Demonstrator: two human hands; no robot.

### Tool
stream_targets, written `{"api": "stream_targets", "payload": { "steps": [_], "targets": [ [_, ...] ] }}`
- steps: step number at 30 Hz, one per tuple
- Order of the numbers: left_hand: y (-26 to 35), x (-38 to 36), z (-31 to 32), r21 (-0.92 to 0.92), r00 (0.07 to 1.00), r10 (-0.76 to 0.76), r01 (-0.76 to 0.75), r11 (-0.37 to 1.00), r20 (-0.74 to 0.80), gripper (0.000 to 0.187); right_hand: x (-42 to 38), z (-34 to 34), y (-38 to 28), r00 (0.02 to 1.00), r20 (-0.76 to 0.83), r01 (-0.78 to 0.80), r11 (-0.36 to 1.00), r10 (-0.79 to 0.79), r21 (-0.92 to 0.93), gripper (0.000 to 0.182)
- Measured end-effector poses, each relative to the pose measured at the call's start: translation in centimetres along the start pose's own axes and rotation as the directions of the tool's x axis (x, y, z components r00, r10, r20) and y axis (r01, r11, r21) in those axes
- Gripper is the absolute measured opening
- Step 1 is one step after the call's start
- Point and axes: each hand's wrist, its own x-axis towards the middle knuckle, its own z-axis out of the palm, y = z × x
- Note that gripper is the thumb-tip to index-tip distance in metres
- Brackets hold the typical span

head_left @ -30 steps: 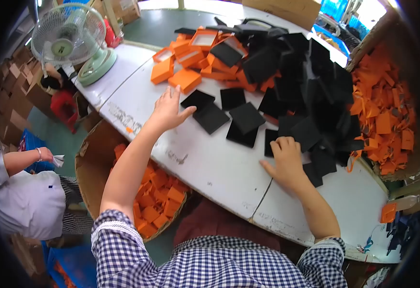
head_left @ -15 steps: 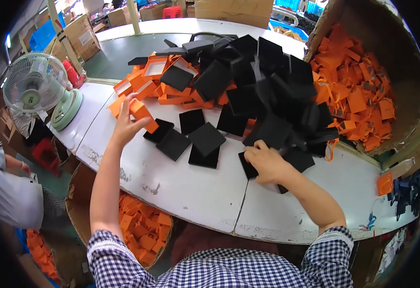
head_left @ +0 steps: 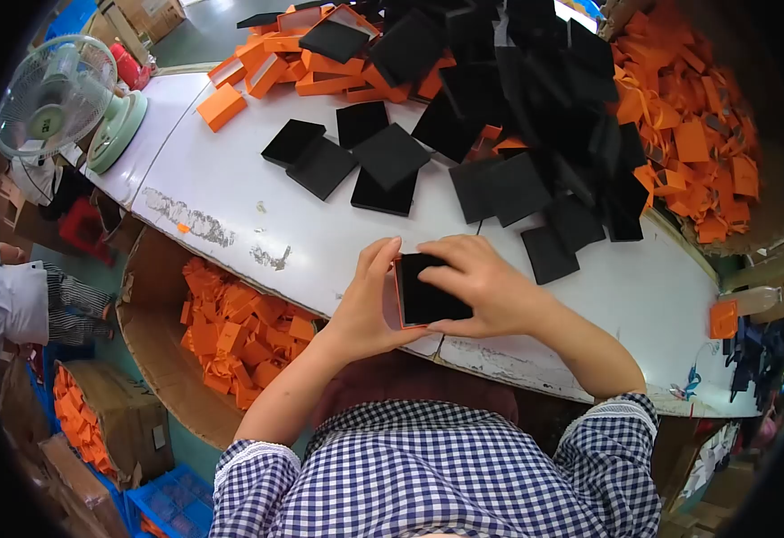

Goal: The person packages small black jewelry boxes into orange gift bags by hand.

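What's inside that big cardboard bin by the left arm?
Inside the cardboard bin is a heap of small orange boxes. Only the top ones show; they cover the bottom, so I can't tell what's underneath.

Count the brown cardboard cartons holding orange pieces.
3. Large open carton left, by the near edge of the long white table; smaller brown carton at lower left; shadowed brown carton at upper right. Others may be hidden.

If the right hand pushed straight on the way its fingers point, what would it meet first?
Most likely the left hand, at the far edge of the orange-edged black piece between them; exact depth is unclear.
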Motion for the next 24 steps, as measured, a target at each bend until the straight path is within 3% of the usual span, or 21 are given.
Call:
{"api": "stream_targets", "payload": {
  "steps": [1,3,4,5,7,9,10,11,13,15,17,18,19,20,22,24],
  "targets": [
    [0.0,0.1,0.0,-0.004,1.000,0.009,-0.009,1.000,0.004,0.120,-0.2,1.2,0.3,0.997,-0.029,0.068,0.996,-0.070,-0.056,0.059],
    [0.0,0.3,0.0,0.005,0.997,-0.062,0.062,0.998,0.053,0.122,-1.0,3.3,0.7,0.998,-0.015,0.060,0.997,-0.061,-0.052,0.061],
    [0.0,0.6,-0.3,0.119,0.998,0.035,-0.042,0.992,0.061,0.124,-1.2,4.4,0.7,0.998,-0.023,0.054,0.990,-0.058,-0.129,0.067],
    [0.2,0.5,-0.1,0.161,0.997,0.007,-0.018,0.987,0.073,0.126,-1.6,5.0,0.6,0.999,-0.037,0.031,0.975,-0.040,-0.219,0.073],
    [-0.1,0.3,0.3,0.099,0.999,0.017,-0.020,0.995,0.029,0.121,-1.7,5.0,0.4,0.997,-0.007,-0.073,0.988,0.073,-0.138,0.087],
    [0.0,0.3,0.3,0.272,0.985,0.091,-0.129,0.954,0.147,0.106,-1.8,4.8,0.4,0.999,-0.030,-0.029,0.990,0.025,-0.138,0.093],
    [0.3,0.1,0.5,0.395,0.972,0.121,-0.193,0.898,0.199,0.088,-2.6,4.0,0.2,0.995,-0.095,-0.038,0.992,0.027,-0.118,0.088],
    [0.8,0.2,0.2,0.387,0.964,0.154,-0.230,0.893,0.217,0.088,-3.3,2.8,0.2,0.988,-0.154,-0.030,0.994,0.013,-0.105,0.082],
    [1.9,0.3,-0.3,0.577,0.952,0.043,-0.220,0.787,0.304,0.079,-6.0,-1.5,1.6,0.907,-0.420,-0.025,0.993,-0.024,-0.111,0.059],
    [2.1,0.3,0.0,0.555,0.950,0.000,-0.182,0.812,0.312,0.074,-9.5,-6.1,5.4,0.762,-0.647,-0.280,0.890,-0.022,-0.359,0.040],
    [2.0,0.4,0.1,0.527,0.868,0.131,-0.403,0.748,0.479,0.060,-14.8,-10.9,10.6,0.578,-0.786,-0.635,0.727,0.220,-0.263,0.031],
    [2.2,0.5,0.6,0.562,0.880,0.127,-0.396,0.726,0.457,0.046,-18.2,-13.0,14.0,0.502,-0.806,-0.771,0.585,0.313,-0.253,0.032],
    [2.3,0.7,0.6,0.564,0.883,0.133,-0.397,0.724,0.451,0.046,-21.6,-14.4,17.1,0.425,-0.808,-0.867,0.440,0.409,-0.233,0.032],
    [2.4,0.8,0.6,0.563,0.882,0.142,-0.403,0.722,0.449,0.044,-23.1,-15.7,17.6,0.298,-0.729,-0.945,0.301,0.616,-0.132,0.031],
    [2.9,0.8,0.5,0.569,0.885,0.159,-0.409,0.713,0.437,0.041,-24.9,-15.0,20.7,0.319,-0.730,-0.932,0.341,0.604,-0.125,0.030],
    [3.3,0.5,0.8,0.499,0.942,0.186,-0.308,0.810,0.281,0.037,-25.7,-14.9,23.5,0.331,-0.739,-0.920,0.373,0.587,-0.116,0.030]
  ]
}}
